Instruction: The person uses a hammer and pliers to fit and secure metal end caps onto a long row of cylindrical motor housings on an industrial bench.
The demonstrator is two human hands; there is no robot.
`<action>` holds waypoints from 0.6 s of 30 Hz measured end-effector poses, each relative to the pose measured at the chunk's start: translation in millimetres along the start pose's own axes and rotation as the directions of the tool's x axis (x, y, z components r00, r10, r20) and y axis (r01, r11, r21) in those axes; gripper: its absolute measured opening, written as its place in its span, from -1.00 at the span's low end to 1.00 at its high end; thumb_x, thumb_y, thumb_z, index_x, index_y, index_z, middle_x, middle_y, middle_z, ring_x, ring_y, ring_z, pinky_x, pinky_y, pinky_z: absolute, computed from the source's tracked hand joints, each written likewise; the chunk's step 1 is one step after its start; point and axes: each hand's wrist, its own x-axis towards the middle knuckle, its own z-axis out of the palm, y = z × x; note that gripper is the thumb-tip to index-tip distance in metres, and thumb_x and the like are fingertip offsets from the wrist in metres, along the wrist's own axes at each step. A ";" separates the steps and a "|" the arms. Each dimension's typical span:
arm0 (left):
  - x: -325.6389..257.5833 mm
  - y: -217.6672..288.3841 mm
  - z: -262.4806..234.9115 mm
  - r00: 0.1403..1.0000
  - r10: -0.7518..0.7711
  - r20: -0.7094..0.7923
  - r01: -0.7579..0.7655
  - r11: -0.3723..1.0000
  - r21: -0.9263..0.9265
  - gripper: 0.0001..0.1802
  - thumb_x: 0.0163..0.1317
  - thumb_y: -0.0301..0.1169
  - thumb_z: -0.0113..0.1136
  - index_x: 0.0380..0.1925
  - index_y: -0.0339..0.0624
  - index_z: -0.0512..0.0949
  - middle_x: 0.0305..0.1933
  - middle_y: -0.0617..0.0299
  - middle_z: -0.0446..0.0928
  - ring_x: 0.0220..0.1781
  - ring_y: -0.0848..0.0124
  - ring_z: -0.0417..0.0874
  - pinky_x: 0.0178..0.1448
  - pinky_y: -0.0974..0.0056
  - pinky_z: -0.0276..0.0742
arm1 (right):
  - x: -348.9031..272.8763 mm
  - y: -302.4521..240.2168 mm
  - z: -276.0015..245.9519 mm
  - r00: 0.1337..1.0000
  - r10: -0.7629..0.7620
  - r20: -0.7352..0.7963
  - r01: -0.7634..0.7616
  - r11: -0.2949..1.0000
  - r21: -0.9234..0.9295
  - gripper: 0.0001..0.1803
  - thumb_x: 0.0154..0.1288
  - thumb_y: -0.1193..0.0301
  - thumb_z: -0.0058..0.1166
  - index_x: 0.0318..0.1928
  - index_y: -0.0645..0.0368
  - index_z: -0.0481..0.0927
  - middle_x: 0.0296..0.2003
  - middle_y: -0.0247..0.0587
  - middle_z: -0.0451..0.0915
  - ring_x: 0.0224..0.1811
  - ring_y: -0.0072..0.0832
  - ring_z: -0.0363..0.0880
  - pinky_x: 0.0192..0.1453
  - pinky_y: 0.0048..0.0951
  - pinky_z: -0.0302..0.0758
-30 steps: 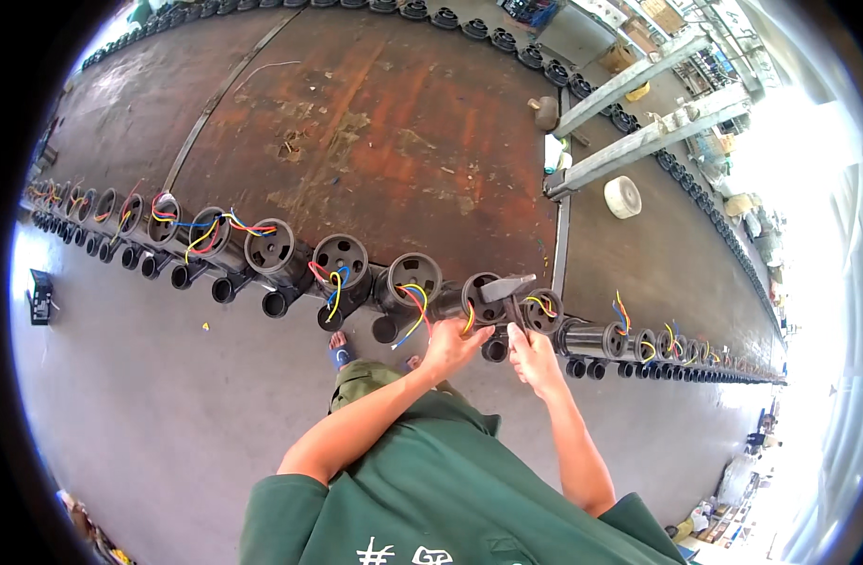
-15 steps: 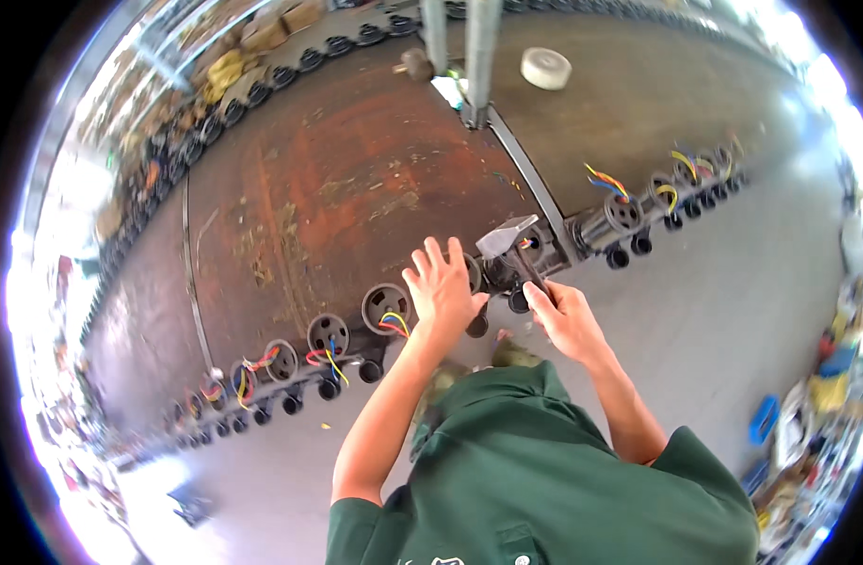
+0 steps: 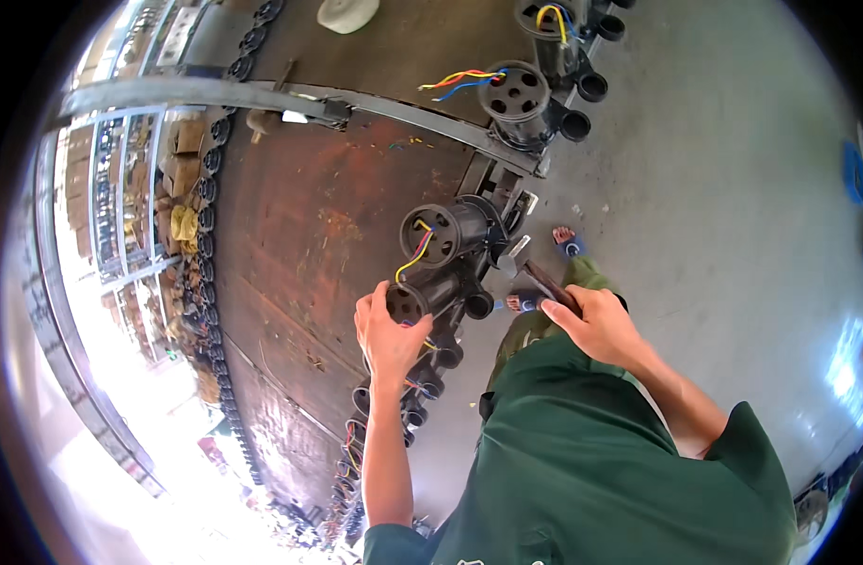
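My left hand (image 3: pixel 391 341) is curved round the near end of a black cylindrical housing (image 3: pixel 435 288), thumb on one side of its rim and fingers on the other. Beside it, a little farther off, another black cylindrical housing (image 3: pixel 461 226) lies with yellow, red and blue wires (image 3: pixel 418 252) coming out of its holed end face. In my right hand (image 3: pixel 601 325) is a hammer (image 3: pixel 552 285), gripped by its dark handle. The hammer's metal head is close to the base side of the farther housing.
Below my left hand, more housings with wires line the table edge. Beyond a metal crossbar (image 3: pixel 403 110) stand further wired housings (image 3: pixel 516 91). The worn reddish-brown tabletop (image 3: pixel 295 226) stretches left, and grey floor (image 3: pixel 695 188) lies right. Shelving (image 3: pixel 130 188) stands far left.
The view has swung round to the right. My left hand, spread above the row before, now curves round a housing. My right hand still holds the hammer, its head beside the neighbouring housing.
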 end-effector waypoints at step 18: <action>-20.7 -60.6 -2.6 0.999 0.024 -0.046 -0.050 0.703 -0.710 -0.13 -0.10 -0.67 0.48 0.30 -0.26 0.34 0.18 0.14 0.49 0.26 0.32 0.53 0.28 0.23 0.50 | 25.8 32.0 -8.1 0.996 0.086 -0.017 -0.084 0.992 0.098 -0.45 0.46 0.00 0.13 -0.37 0.32 0.57 -0.62 -0.03 0.44 -0.57 -0.20 0.40 -0.40 -0.18 0.33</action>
